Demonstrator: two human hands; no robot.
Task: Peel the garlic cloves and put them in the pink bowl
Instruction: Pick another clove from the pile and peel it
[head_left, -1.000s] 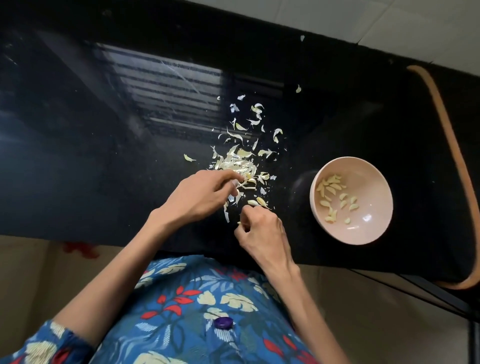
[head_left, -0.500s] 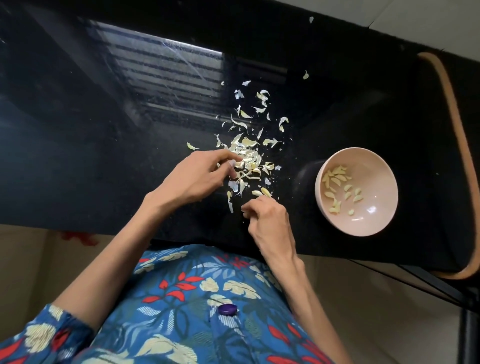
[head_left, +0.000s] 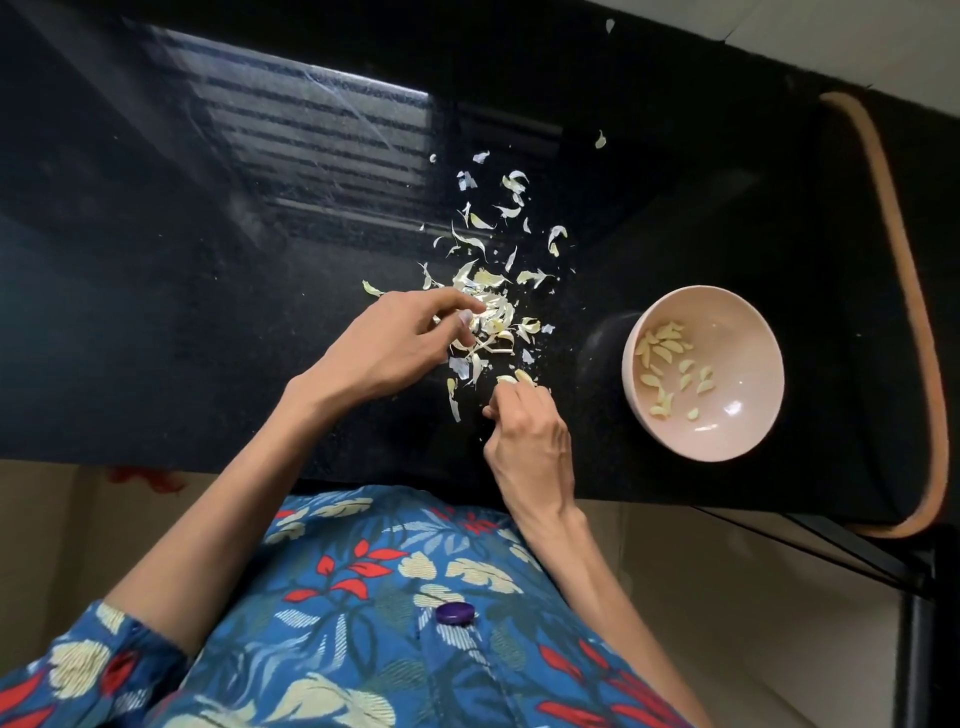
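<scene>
Left hand (head_left: 387, 345) edged into peels (head_left: 500, 318), pinching; right hand (head_left: 530, 436) curled, hold unseen, beside cloves (head_left: 520, 376).

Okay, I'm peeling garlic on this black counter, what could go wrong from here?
The pale garlic cloves by your right hand look much like the heap of papery garlic skins your left hand touches, so skins might ride into the round pink bowl. That bowl sits close to the glossy black counter's near edge; a careless reach could nudge it off.
</scene>
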